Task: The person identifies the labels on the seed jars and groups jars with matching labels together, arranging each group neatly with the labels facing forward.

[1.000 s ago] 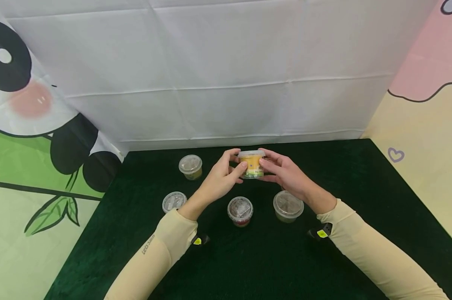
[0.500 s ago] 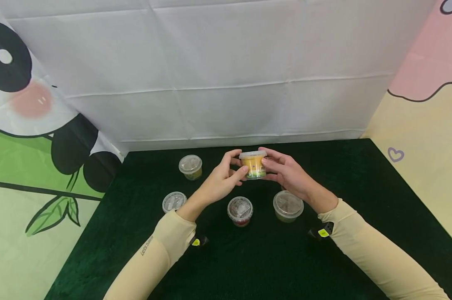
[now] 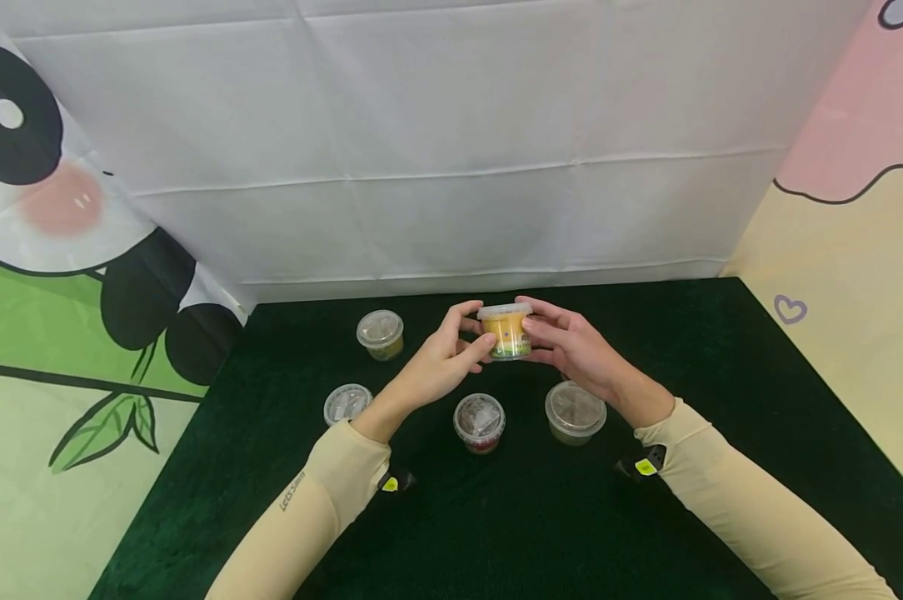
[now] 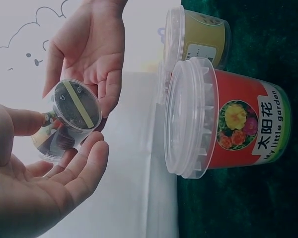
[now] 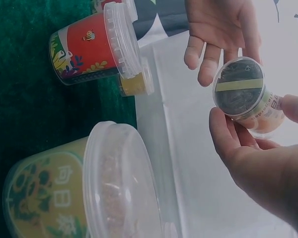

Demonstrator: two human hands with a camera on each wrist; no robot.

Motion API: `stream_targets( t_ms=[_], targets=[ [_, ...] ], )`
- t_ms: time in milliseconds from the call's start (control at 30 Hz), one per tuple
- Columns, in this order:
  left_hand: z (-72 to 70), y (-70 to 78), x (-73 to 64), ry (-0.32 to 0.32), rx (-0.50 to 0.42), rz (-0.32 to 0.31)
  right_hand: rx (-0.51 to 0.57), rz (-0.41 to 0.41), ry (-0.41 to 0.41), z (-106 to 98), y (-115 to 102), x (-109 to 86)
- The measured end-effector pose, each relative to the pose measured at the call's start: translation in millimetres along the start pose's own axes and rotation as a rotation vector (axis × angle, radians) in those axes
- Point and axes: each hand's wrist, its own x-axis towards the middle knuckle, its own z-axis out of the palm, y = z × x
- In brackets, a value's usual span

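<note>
Both hands hold a small clear plastic cup (image 3: 508,335) with a yellow printed label and a whitish lid above the far part of the table. My left hand (image 3: 444,358) grips its left side, thumb in front. On the opposite side, my right hand (image 3: 577,348) pinches it between thumb and fingers. The cup stands lid up in the head view. Its dark underside with a pale yellow strip (image 5: 240,85) faces the right wrist camera. Some of the fingers behind the cup are hidden in the head view.
Lidded cups stand on the dark green cloth (image 3: 489,533): one back left (image 3: 381,332), one by the left forearm (image 3: 346,402), a red-labelled one (image 3: 480,423) in the middle, and a wider one (image 3: 575,412) below the right hand. A white cloth wall (image 3: 451,208) rises behind.
The cup and both hands shifted slightly to the right early on, with the cup tilting a little. During the last half second they have barely moved. The cups on the table stay put.
</note>
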Motion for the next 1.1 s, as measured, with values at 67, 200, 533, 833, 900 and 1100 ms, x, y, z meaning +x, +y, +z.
stream_targets(
  t_ms=[67,200,533,833,900,1100],
  targets=[
    [0.1,-0.5,-0.1,-0.003,-0.001,-0.004,0.006,0.0,-0.007,-0.4,0.5,-0.4],
    [0.2,-2.0,0.4,-0.004,0.015,-0.009,0.037,0.001,-0.021,-1.3,0.8,-0.5],
    [0.1,-3.0,1.3,-0.031,0.032,-0.065,0.092,0.027,0.023,1.2,-2.3,-0.4],
    [0.1,-3.7,2.3,-0.052,0.016,-0.081,0.135,0.019,-0.003,2.2,-1.6,-0.6],
    [0.1,-4.2,2.4,-0.054,0.023,-0.084,0.127,0.015,-0.017,2.4,-1.6,-0.8],
    [-1.0,-4.5,1.3,-0.069,0.042,-0.085,0.1,-0.004,-0.002,5.4,-3.1,-0.3]
  ],
)
